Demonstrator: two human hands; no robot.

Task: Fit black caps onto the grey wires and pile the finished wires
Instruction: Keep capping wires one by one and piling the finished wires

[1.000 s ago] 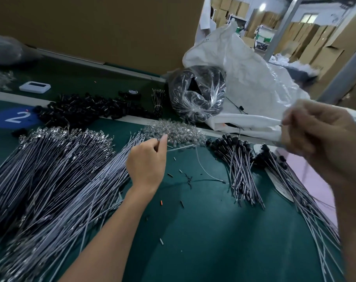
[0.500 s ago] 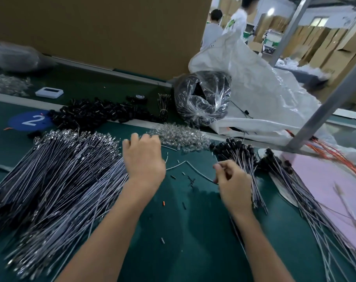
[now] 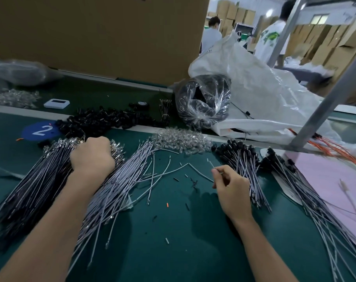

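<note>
Bundles of bare grey wires (image 3: 40, 184) fan out over the left half of the green worktop (image 3: 173, 253), their metal ends pointing toward its far edge, with a second sheaf (image 3: 120, 180) just beside them toward the middle. The left hand (image 3: 92, 155) sits knuckles-up on the far ends of the left bundle, its fingers curled under and hidden, so whether they hold any wires cannot be told. The right hand (image 3: 232, 190) is near the middle of the worktop, thumb and forefinger pinched on a single wire (image 3: 211, 164) whose short free end sticks out toward the far edge, the other fingers loosely curled. Loose black caps (image 3: 104, 119) are heaped along the far edge, next to a blue disc (image 3: 40, 130) marked 2, and a mound of small clear parts (image 3: 183, 139) lies between that heap and the right hand. The finished wires (image 3: 242, 161), each tipped with a black cap, lie in a pile just right of the right hand, with another pile (image 3: 281, 169) beside it toward the right edge, next to a pink sheet (image 3: 325, 180). A clear plastic bag (image 3: 203, 104) of dark parts and a white sack (image 3: 264, 94) stand toward the far right corner
</note>
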